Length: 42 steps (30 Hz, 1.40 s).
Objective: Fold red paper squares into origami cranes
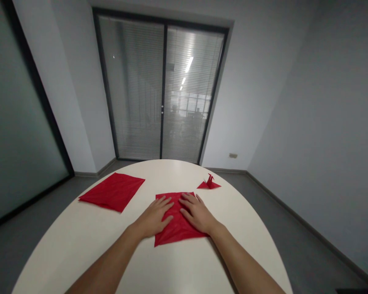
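Observation:
A square sheet of red paper (178, 226) lies flat in front of me, its surface lightly creased. My left hand (155, 215) rests palm down over its left edge with the fingers spread. Across from it, my right hand (198, 212) lies flat on the right part of the sheet, fingers apart too. Neither hand grips anything. Beyond my right hand stands a folded red paper crane (209, 183) with its wings out to the sides.
More red paper (113, 192), perhaps several sheets stacked, lies at the left of the round white table (95, 241). The table's curved edge runs around the far side. Behind it are glass doors with blinds (141, 94) and grey walls.

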Each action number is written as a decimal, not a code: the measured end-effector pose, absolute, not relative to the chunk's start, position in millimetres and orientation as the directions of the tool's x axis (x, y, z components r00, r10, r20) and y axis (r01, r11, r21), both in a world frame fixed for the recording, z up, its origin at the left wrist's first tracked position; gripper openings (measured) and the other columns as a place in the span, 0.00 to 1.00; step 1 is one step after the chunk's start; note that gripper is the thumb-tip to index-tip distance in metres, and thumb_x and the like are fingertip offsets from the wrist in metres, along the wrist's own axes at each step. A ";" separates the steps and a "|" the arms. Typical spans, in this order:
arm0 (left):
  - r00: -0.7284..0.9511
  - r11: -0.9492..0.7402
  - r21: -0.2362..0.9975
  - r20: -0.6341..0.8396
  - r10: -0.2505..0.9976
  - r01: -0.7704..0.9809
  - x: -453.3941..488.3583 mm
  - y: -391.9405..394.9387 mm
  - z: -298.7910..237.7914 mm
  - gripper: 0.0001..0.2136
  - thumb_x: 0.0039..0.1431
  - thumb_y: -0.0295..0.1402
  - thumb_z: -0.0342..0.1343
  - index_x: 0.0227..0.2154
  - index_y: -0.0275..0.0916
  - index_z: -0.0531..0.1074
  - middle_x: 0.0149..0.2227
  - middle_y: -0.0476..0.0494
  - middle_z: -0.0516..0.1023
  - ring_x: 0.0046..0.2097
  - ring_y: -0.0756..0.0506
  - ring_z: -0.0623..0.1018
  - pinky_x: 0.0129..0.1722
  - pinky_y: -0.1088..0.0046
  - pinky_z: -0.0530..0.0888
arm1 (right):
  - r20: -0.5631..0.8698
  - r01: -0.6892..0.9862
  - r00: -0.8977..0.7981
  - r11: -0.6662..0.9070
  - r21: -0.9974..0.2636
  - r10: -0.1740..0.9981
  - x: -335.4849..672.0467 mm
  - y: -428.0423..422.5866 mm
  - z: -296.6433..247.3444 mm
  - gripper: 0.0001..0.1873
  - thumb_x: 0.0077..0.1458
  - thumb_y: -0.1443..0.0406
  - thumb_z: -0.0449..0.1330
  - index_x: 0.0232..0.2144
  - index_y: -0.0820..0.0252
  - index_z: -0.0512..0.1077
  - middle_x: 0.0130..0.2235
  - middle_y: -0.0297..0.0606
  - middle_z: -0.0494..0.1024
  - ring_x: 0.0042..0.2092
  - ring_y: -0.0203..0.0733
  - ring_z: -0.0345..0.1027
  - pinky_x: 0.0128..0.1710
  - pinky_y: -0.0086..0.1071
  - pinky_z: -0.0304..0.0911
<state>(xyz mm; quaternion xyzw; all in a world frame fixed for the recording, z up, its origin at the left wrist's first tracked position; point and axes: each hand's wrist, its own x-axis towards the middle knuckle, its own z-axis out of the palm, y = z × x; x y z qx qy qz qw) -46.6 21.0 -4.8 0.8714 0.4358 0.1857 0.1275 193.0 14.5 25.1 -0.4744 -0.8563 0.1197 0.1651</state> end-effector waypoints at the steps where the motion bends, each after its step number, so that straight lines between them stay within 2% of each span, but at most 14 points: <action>1: 0.548 -0.587 0.386 0.217 0.808 0.712 -48.4 22.4 -5.7 0.25 0.68 0.42 0.50 0.65 0.41 0.65 0.69 0.38 0.63 0.71 0.37 0.60 0.70 0.50 0.57 | 0.173 0.715 -0.560 0.578 -0.393 0.810 193.8 11.6 27.3 0.28 0.69 0.54 0.51 0.65 0.59 0.67 0.70 0.48 0.61 0.72 0.52 0.50 0.71 0.52 0.41; 3: 0.524 -0.567 0.393 0.219 0.823 0.724 -51.0 24.7 -5.9 0.24 0.68 0.39 0.50 0.65 0.40 0.66 0.69 0.38 0.64 0.71 0.37 0.61 0.70 0.50 0.58 | 0.120 0.648 -0.633 0.608 -0.459 0.765 194.9 6.1 30.1 0.36 0.65 0.47 0.55 0.67 0.60 0.64 0.70 0.50 0.59 0.72 0.55 0.49 0.71 0.51 0.45; 6: 0.469 -0.530 0.415 0.247 0.848 0.740 -51.7 25.4 -3.1 0.22 0.66 0.35 0.52 0.62 0.39 0.70 0.67 0.37 0.66 0.69 0.36 0.64 0.69 0.51 0.59 | 0.010 0.645 -0.670 0.589 -0.487 0.742 196.5 1.9 30.6 0.52 0.51 0.40 0.66 0.70 0.58 0.58 0.72 0.51 0.52 0.73 0.62 0.41 0.71 0.58 0.37; 9: 0.444 -0.530 0.475 0.289 0.848 0.703 -50.7 22.9 1.7 0.20 0.64 0.31 0.53 0.58 0.40 0.73 0.63 0.39 0.73 0.64 0.39 0.71 0.66 0.57 0.66 | -0.043 0.664 -0.666 0.564 -0.491 0.745 199.6 2.1 30.7 0.58 0.44 0.39 0.69 0.70 0.55 0.55 0.73 0.50 0.48 0.74 0.64 0.36 0.71 0.60 0.34; 13: 0.445 -0.512 0.551 0.264 0.856 0.659 -52.4 15.6 10.6 0.18 0.66 0.38 0.52 0.56 0.41 0.74 0.60 0.39 0.76 0.63 0.38 0.73 0.64 0.57 0.68 | -0.027 0.666 -0.646 0.547 -0.507 0.763 204.7 2.5 35.6 0.55 0.45 0.40 0.69 0.69 0.54 0.60 0.72 0.50 0.53 0.73 0.65 0.41 0.71 0.58 0.38; 19: 0.586 -0.539 0.599 0.140 0.799 0.592 -59.4 4.9 26.1 0.24 0.63 0.47 0.57 0.59 0.45 0.72 0.65 0.41 0.70 0.71 0.34 0.59 0.69 0.51 0.59 | 0.004 0.657 -0.629 0.534 -0.533 0.777 212.6 1.8 44.6 0.47 0.50 0.41 0.66 0.66 0.56 0.65 0.70 0.51 0.60 0.71 0.63 0.50 0.70 0.56 0.45; 21: 0.603 -0.543 0.604 0.125 0.788 0.583 -60.2 3.6 29.3 0.24 0.62 0.48 0.57 0.58 0.45 0.73 0.65 0.41 0.70 0.71 0.34 0.58 0.70 0.50 0.57 | 0.010 0.654 -0.623 0.527 -0.543 0.782 215.5 2.5 45.9 0.44 0.53 0.41 0.64 0.65 0.55 0.67 0.69 0.50 0.61 0.70 0.62 0.52 0.69 0.54 0.47; 24: 0.618 -0.572 0.574 0.139 0.773 0.586 -58.9 2.5 32.4 0.25 0.59 0.49 0.60 0.56 0.44 0.74 0.63 0.39 0.73 0.69 0.33 0.62 0.69 0.49 0.56 | 0.014 0.649 -0.613 0.513 -0.561 0.790 219.1 3.9 45.9 0.41 0.55 0.41 0.62 0.64 0.56 0.69 0.69 0.49 0.62 0.69 0.61 0.54 0.69 0.54 0.48; 28: 0.654 -0.626 0.513 0.155 0.740 0.587 -55.7 0.0 35.6 0.32 0.52 0.53 0.65 0.57 0.42 0.74 0.62 0.36 0.74 0.65 0.31 0.68 0.67 0.50 0.61 | 0.023 0.643 -0.595 0.494 -0.585 0.803 222.6 5.6 42.7 0.39 0.58 0.42 0.60 0.63 0.57 0.69 0.68 0.48 0.63 0.70 0.59 0.54 0.69 0.54 0.49; 32: 0.682 -0.662 0.465 0.155 0.715 0.588 -53.9 -3.4 37.7 0.35 0.49 0.54 0.66 0.59 0.43 0.73 0.62 0.36 0.73 0.63 0.31 0.71 0.65 0.53 0.64 | 0.037 0.636 -0.590 0.492 -0.595 0.807 224.0 6.3 39.3 0.37 0.59 0.42 0.60 0.63 0.55 0.70 0.68 0.47 0.65 0.70 0.59 0.54 0.69 0.54 0.48; 34: 0.673 -0.665 0.437 0.165 0.721 0.606 -53.3 -4.8 37.6 0.32 0.51 0.50 0.66 0.58 0.42 0.74 0.60 0.37 0.76 0.61 0.32 0.74 0.62 0.55 0.67 | 0.040 0.634 -0.591 0.495 -0.594 0.806 224.1 6.2 38.7 0.36 0.60 0.43 0.59 0.63 0.55 0.70 0.68 0.47 0.65 0.70 0.58 0.54 0.69 0.54 0.48; 37: 0.641 -0.655 0.417 0.197 0.742 0.630 -53.3 -5.0 36.9 0.21 0.57 0.43 0.61 0.53 0.43 0.77 0.55 0.40 0.80 0.55 0.35 0.78 0.57 0.60 0.71 | 0.044 0.629 -0.598 0.503 -0.593 0.800 223.5 5.7 39.4 0.35 0.60 0.43 0.59 0.62 0.55 0.70 0.68 0.46 0.65 0.70 0.58 0.54 0.69 0.53 0.48; 42: 0.584 -0.589 0.460 0.173 0.793 0.664 -60.4 0.2 41.0 0.13 0.59 0.36 0.55 0.43 0.47 0.82 0.46 0.44 0.85 0.49 0.38 0.81 0.52 0.65 0.72 | 0.030 0.613 -0.636 0.528 -0.588 0.771 220.4 5.6 41.8 0.40 0.56 0.42 0.62 0.65 0.53 0.67 0.69 0.47 0.61 0.71 0.60 0.50 0.70 0.56 0.45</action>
